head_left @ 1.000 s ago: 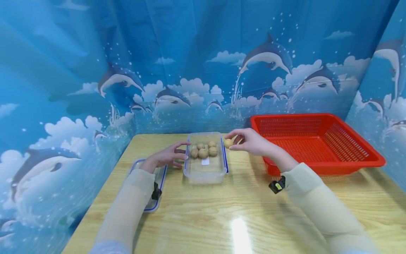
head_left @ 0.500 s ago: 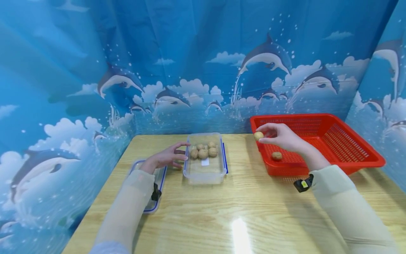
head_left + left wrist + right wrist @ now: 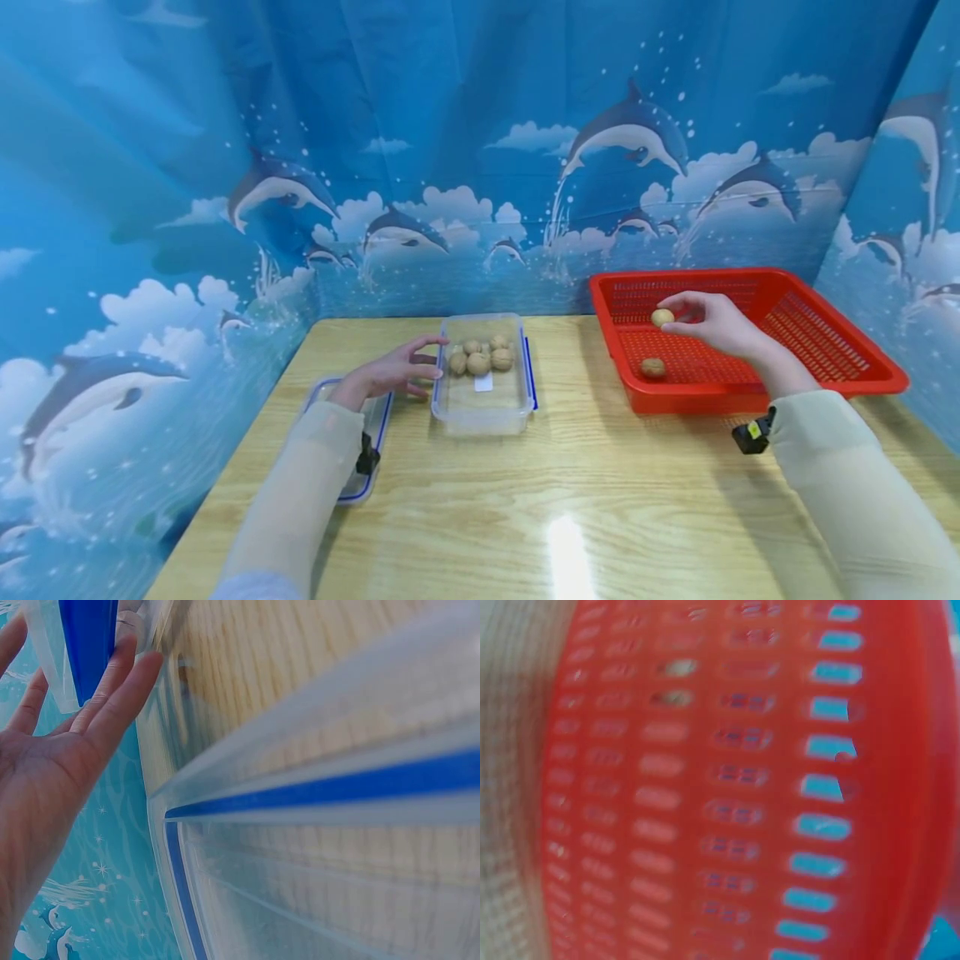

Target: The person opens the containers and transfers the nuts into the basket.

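In the head view my right hand (image 3: 716, 323) pinches a pale walnut (image 3: 662, 317) between thumb and fingertips, above the red basket (image 3: 750, 390). Another walnut (image 3: 653, 367), browner, lies in the basket's near left corner. My left hand (image 3: 393, 371) stands at the left side of a clear plastic box (image 3: 480, 410), its fingers spread and fairly straight against the wall. Several walnuts (image 3: 478, 364) sit inside that box. The left wrist view shows the fingers beside a blue latch (image 3: 88, 645). Basket wall (image 3: 727, 787) fills the right wrist view, hiding the walnut there.
A clear lid with a blue seal (image 3: 360, 483) lies under my left forearm, left of the box. The wooden table (image 3: 487, 517) meets a dolphin-print curtain (image 3: 480, 167) at the back and sides.
My right hand has carried the pale walnut rightward from beside the clear box to above the red basket. The walnut in the basket has come into view. My left hand stays put.
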Tool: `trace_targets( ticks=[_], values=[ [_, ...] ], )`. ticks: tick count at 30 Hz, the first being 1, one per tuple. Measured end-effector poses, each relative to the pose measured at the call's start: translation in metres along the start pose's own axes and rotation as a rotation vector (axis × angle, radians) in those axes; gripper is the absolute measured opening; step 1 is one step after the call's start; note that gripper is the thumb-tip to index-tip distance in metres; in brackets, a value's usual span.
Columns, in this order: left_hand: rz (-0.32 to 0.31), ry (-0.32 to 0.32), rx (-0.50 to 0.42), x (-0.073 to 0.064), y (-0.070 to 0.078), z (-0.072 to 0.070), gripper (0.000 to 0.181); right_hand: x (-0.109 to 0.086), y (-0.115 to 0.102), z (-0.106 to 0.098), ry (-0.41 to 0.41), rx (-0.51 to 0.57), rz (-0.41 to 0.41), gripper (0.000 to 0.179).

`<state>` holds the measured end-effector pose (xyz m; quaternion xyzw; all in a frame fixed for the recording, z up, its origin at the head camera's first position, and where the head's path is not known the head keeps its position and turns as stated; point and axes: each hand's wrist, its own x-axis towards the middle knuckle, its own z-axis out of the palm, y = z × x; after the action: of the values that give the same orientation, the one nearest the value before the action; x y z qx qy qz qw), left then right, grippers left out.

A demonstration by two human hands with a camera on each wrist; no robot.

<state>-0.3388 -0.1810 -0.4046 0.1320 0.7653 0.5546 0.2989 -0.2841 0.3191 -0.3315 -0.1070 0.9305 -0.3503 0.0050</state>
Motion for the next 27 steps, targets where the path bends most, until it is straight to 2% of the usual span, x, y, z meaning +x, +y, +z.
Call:
trace_targets(
  ticks=[10, 16, 22, 27],
  values=[
    [0.007, 0.001, 0.011, -0.003, 0.002, 0.001, 0.062, 0.006, 0.031, -0.002, -0.054, -0.007, 0.076, 0.042],
    [0.008, 0.0, 0.008, -0.003, 0.001, 0.001, 0.062, 0.008, 0.048, -0.002, -0.086, -0.016, 0.084, 0.045],
    [0.012, -0.008, 0.01, -0.001, 0.0, 0.0, 0.065, 0.009, 0.065, -0.004, -0.106, -0.046, 0.132, 0.047],
    [0.01, -0.007, 0.007, 0.0, 0.001, -0.001, 0.066, 0.01, 0.071, -0.002, -0.154, -0.075, 0.112, 0.047]
  ],
)
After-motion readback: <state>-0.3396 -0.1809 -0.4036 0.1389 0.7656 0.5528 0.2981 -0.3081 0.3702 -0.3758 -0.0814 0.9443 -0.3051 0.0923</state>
